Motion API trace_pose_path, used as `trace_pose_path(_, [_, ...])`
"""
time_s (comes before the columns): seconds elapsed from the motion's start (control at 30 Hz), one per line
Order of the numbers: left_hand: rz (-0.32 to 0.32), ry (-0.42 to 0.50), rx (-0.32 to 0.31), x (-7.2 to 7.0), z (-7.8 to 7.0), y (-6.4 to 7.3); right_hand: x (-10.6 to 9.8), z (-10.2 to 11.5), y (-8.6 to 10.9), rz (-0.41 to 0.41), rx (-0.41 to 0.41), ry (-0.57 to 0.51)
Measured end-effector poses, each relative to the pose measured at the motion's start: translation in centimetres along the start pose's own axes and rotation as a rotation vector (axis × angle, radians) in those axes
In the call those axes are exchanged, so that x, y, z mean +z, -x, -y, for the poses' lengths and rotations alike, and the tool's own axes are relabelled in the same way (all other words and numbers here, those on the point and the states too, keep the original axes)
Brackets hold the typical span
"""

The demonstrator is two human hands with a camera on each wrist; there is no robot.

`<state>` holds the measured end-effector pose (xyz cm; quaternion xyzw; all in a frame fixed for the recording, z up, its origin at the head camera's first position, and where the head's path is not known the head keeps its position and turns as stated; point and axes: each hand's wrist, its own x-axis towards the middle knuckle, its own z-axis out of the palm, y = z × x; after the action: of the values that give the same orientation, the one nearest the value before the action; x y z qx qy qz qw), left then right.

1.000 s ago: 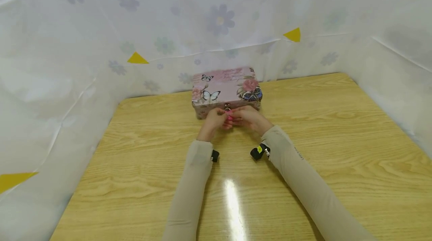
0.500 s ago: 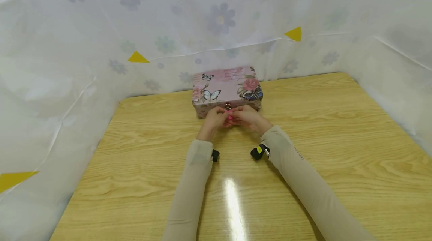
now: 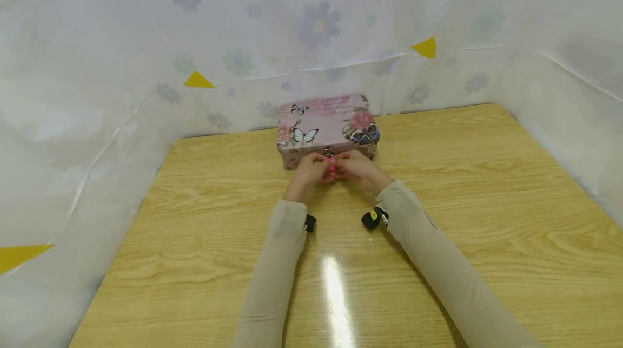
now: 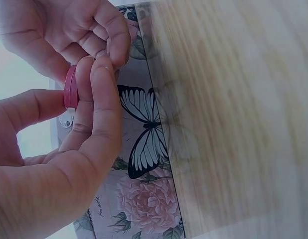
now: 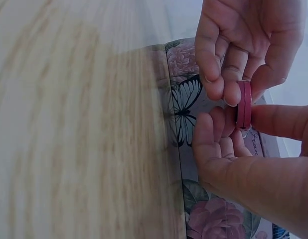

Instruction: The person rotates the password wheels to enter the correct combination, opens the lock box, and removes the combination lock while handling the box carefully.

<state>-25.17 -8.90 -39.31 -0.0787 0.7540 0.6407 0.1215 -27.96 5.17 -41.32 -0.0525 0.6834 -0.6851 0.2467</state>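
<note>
A pink box [image 3: 331,120] with butterflies and roses on its lid stands closed near the back of the table. At the metal clasp [image 3: 328,150] on its front hangs a small pink padlock [image 3: 332,162]. My left hand [image 3: 307,171] pinches the padlock between thumb and fingers; in the left wrist view its pink body [image 4: 71,87] shows edge-on. From the other side my right hand [image 3: 361,168] pinches the same padlock [image 5: 244,105], thumb on one face and fingers on the other. The fingertips of both hands meet around it and hide part of it.
The wood-grain table [image 3: 204,240] spreads out on both sides of the arms. Behind it hangs a pale flowered sheet [image 3: 272,23] with yellow triangles [image 3: 198,80] on it. A black wrist camera [image 3: 372,219] sits below the right wrist, close over the table.
Both hands stay at the padlock, with only slight finger shifts around it. The box remains in the same place and closed.
</note>
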Motion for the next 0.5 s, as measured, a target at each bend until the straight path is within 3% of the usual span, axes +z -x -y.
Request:
trace_pose_path(0.27, [-0.004,0.039,-0.012,0.0,-0.21,0.14,-0.26,0.19,0.03,0.017,-0.015,-0.009])
trace_pose_path(0.5, [0.066,0.008,-0.052,-0.12,-0.54,0.08,-0.24,0.33,0.24,0.018,-0.009,-0.07])
